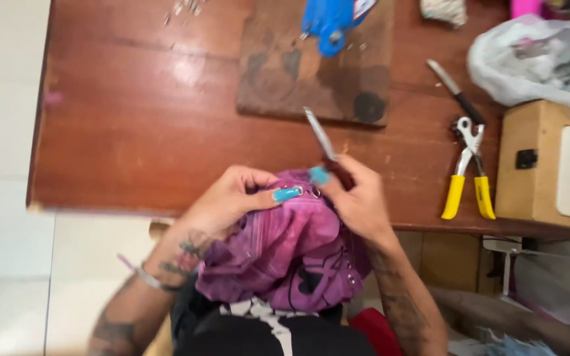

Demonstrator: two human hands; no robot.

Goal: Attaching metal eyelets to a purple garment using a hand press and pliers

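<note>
Left hand (232,198) pinches the purple garment (291,244) taut; right hand (357,198) grips a thin blade tool (321,140) pointing to eleven o'clock, best kept shallow beside the metal eyelet (315,192).

place: craft workshop | evidence: worn wooden workbench (140,132), yellow-handled pliers (468,168), screwdriver (455,89)

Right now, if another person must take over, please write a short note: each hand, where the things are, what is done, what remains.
Left hand: grips the bunched purple garment at the table edge, thumb beside a metal eyelet.
Right hand: holds a slim metal tool with a dark handle, its blade pointing up and away, close to the eyelet.
Nearby: yellow-handled pliers and a second dark-handled tool on the wooden table, to the right; a wooden board ahead.
Done: eyelets and studs already sit in the cloth.
Left: cannot tell.
</note>
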